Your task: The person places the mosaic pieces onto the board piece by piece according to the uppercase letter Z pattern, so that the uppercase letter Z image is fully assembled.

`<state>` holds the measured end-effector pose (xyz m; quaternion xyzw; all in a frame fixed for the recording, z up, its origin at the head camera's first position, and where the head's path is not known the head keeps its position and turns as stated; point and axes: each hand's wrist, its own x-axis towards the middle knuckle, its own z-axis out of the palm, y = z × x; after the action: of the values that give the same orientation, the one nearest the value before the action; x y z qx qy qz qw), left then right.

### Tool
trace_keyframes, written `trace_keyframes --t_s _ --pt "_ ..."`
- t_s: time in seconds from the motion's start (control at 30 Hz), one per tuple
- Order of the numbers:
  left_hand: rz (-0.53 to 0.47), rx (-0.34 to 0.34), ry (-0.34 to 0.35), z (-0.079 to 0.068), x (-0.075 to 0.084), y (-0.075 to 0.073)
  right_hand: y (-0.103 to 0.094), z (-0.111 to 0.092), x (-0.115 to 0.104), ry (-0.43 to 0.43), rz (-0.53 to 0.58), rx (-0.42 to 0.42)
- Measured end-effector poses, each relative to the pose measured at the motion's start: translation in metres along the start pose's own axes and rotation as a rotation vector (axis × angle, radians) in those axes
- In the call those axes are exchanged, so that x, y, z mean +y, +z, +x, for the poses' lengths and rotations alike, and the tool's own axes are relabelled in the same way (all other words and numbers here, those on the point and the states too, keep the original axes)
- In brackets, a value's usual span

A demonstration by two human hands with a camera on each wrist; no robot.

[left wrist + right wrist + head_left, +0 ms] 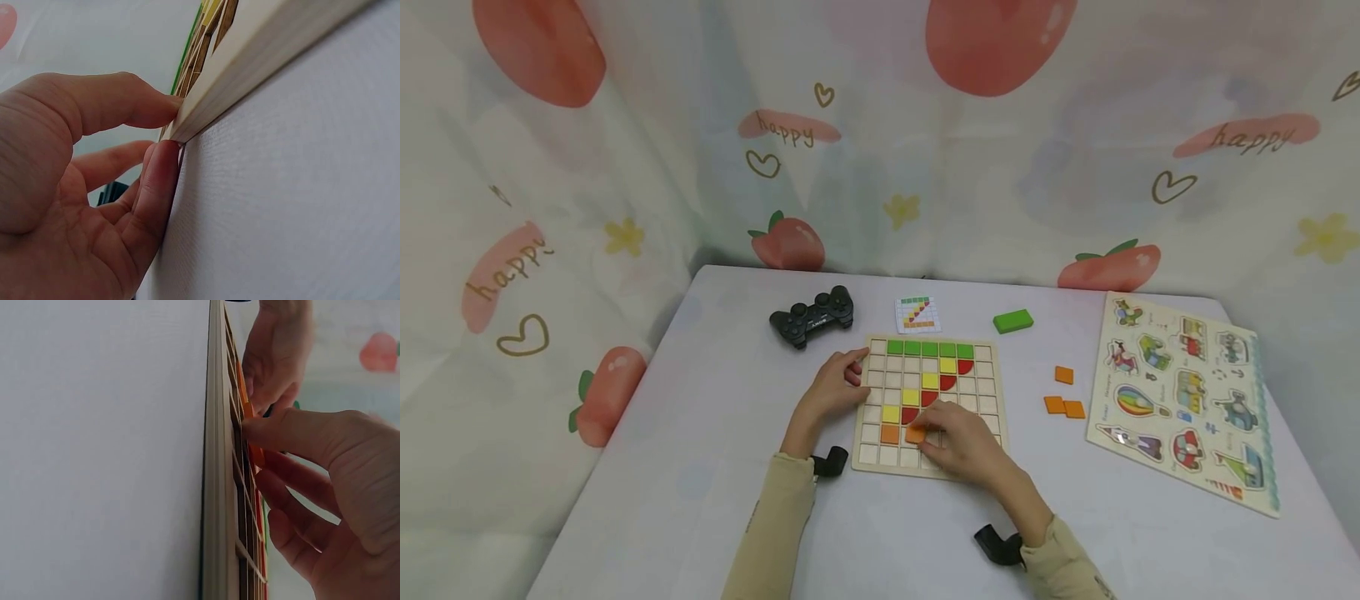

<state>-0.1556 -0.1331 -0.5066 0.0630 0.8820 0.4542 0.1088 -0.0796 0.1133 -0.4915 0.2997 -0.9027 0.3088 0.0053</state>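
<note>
A wooden grid board [880, 472] lies on the table. A row of green tiles [930, 349] runs across its upper part, with yellow squares [931, 381] and red rounded pieces [947, 382] stepping diagonally below. My left hand [835, 387] grips the board's left edge, thumb [147, 107] on the rim and a fingertip at its side. Between thumb and fingers, my right hand [962, 442] pinches an orange square tile [915, 435] at the board's lower cells. Just left of it, another orange tile [890, 434] sits in a cell. The right hand covers some lower-right cells.
A pattern card [917, 315] lies behind the board, between a black game controller [813, 317] and a green block [1013, 321]. Right of the board are three loose orange tiles [1063, 375]. Farther right lies a picture puzzle board [1102, 392]. Patterned cloth hangs behind the table.
</note>
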Motion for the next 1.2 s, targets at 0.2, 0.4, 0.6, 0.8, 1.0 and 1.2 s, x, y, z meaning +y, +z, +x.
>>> trace_keyframes --t_s 0.2,0.4,0.6,0.8,1.0,1.2 --pt "0.006 0.002 0.002 0.002 -0.002 0.002 0.003 0.002 -0.004 -0.012 0.010 -0.014" --pt "0.015 0.003 0.006 0.002 -0.001 0.001 0.002 0.003 -0.004 0.010 0.001 -0.010" --pt "0.017 0.003 0.009 0.002 -0.001 0.001 -0.010 0.002 0.008 0.110 0.013 0.074" --pt "0.014 0.001 -0.007 0.001 -0.001 0.001 -0.047 -0.007 0.043 0.292 -0.163 0.132" --pt "0.013 -0.001 -0.002 0.002 -0.001 0.003 -0.091 -0.032 0.074 0.422 -0.259 0.018" --pt "0.007 0.011 -0.009 0.002 0.000 0.002 -0.112 -0.047 0.087 0.486 -0.232 -0.103"
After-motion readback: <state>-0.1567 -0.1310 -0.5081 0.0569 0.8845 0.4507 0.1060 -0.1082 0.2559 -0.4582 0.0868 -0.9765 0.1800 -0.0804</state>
